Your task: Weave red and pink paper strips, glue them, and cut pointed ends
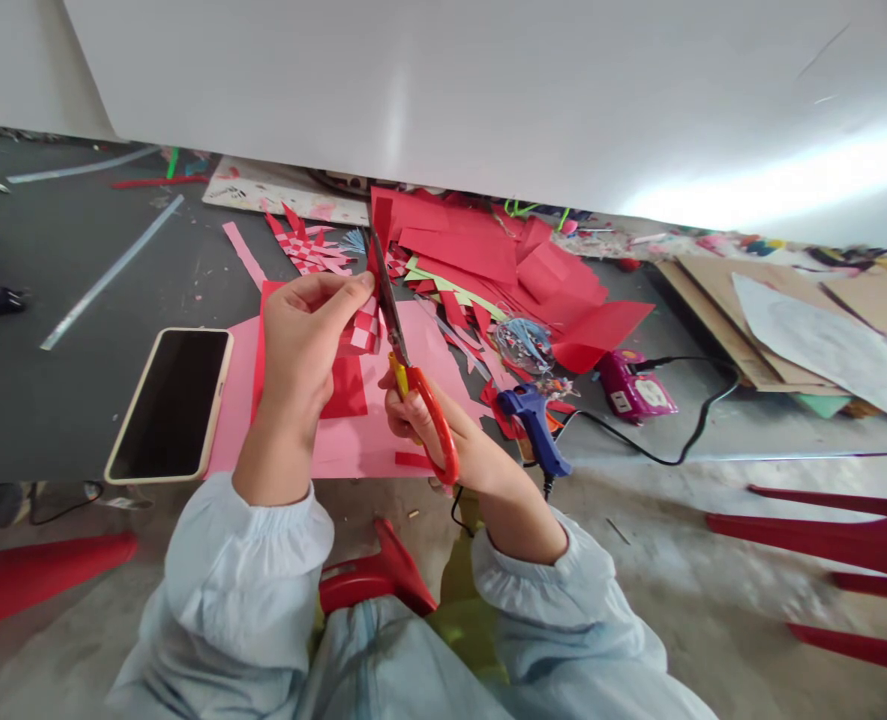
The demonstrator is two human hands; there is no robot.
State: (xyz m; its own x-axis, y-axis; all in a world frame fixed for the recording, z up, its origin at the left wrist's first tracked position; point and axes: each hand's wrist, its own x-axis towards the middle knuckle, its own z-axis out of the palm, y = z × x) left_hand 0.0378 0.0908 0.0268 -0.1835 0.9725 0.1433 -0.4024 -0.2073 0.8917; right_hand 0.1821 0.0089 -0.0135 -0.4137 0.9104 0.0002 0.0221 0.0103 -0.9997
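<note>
My right hand (424,420) is closed round the red and yellow handles of a pair of scissors (391,305), whose blades point away from me. My left hand (300,335) pinches a narrow red paper strip (381,235) that stands up along the scissor blades. Just below my left fingers lies a red and pink checkered woven paper piece (363,328), partly hidden by the hand. Beneath both hands a large pink paper sheet (338,440) rests on the dark table, with red paper on it. Another checkered piece (308,245) with loose strip ends lies beyond.
A phone (169,405) lies left of the pink sheet. Red paper sheets (480,245) and scraps are piled behind. To the right are a blue glue gun (537,425), a purple box (636,387) with a black cable, and cardboard sheets (743,325). Clear glue sticks (113,272) lie at left.
</note>
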